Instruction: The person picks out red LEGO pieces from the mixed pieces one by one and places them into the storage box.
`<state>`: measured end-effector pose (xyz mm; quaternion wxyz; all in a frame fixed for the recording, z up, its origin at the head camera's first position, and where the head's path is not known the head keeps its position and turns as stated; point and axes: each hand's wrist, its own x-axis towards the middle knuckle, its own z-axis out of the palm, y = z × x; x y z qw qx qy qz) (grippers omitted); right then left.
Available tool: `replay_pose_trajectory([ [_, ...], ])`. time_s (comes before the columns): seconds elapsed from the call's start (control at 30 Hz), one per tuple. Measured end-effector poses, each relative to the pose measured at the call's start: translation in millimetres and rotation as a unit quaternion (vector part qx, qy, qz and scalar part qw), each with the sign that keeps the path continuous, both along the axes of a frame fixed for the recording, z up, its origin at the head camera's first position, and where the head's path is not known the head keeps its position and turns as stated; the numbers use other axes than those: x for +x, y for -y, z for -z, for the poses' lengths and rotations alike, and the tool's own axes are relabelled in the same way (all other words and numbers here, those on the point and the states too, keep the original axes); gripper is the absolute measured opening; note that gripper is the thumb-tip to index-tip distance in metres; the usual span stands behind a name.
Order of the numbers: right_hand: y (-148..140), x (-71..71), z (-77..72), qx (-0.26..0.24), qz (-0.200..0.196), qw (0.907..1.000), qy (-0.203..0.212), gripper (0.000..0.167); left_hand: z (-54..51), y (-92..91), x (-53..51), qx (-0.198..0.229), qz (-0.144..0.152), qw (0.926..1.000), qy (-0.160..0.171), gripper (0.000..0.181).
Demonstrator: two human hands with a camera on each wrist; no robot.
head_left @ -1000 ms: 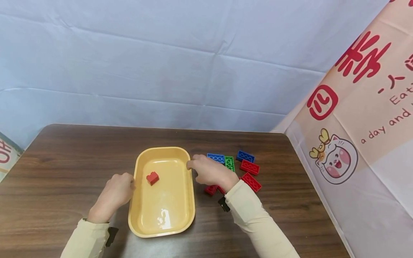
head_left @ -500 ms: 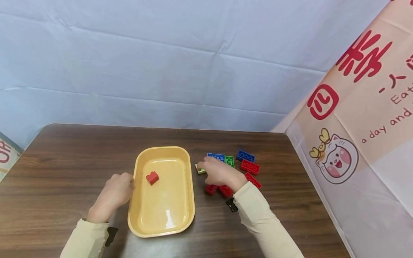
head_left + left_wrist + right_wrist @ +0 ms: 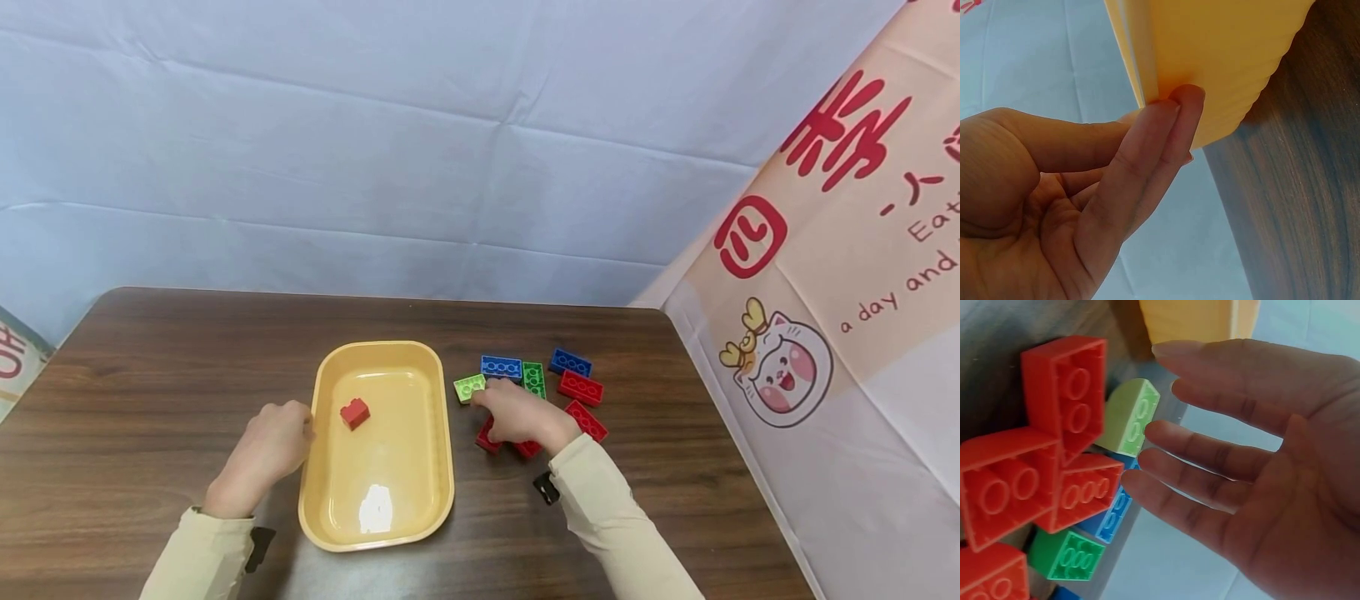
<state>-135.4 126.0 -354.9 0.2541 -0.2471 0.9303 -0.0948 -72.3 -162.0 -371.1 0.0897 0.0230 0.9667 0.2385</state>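
A yellow tray lies on the table with one small red toy brick inside it. My left hand pinches the tray's left rim between thumb and fingers, as the left wrist view shows at the yellow wall. Over a loose group of bricks right of the tray hovers my right hand, holding nothing. Its fingers are spread in the right wrist view. Near its fingertips are a light green brick and a red brick. The hand partly hides several red bricks in the head view.
A blue brick and a green brick sit behind the right hand. Farther right lie a darker blue brick and red bricks. Hanging cloth borders the table's back, and a printed cloth its right side.
My right hand has moved right, from the tray's right rim to above the bricks, uncovering the light green brick. The left hand and tray have barely moved.
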Motion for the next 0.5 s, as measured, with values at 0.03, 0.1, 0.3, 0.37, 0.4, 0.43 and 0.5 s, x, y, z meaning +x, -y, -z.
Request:
replay_pose_trajectory([
  [0.03,-0.8,0.2,1.6,0.002,-0.003,1.0000,-0.001,0.045,0.0,0.0,-0.1,0.000,0.000,1.0000,0.001,0.020],
  [0.1,-2.4,0.6,4.3,0.004,-0.005,1.0000,-0.001,0.044,-0.3,-0.1,-0.3,0.000,-0.001,1.0000,0.005,0.020],
  [0.3,-6.1,0.3,13.2,0.012,0.001,0.9999,0.003,0.042,-0.8,0.1,-0.3,0.001,-0.002,0.9999,0.010,0.019],
  [0.37,-7.1,0.1,15.9,0.012,0.001,0.9999,0.001,0.041,-0.7,0.3,-0.2,0.001,-0.002,0.9999,0.010,0.018],
  [0.4,-7.5,-0.2,17.2,0.012,0.000,0.9999,-0.001,0.040,-0.6,0.4,-0.2,0.002,-0.002,0.9999,0.010,0.018],
  [0.43,-7.9,-0.4,18.2,0.012,0.000,0.9999,-0.003,0.040,-0.5,0.7,-0.3,0.002,-0.001,1.0000,0.010,0.018],
  [0.5,-8.4,-0.2,19.0,0.010,0.002,0.9999,-0.006,0.040,-0.4,0.8,-0.3,0.003,-0.001,1.0000,0.009,0.018],
])
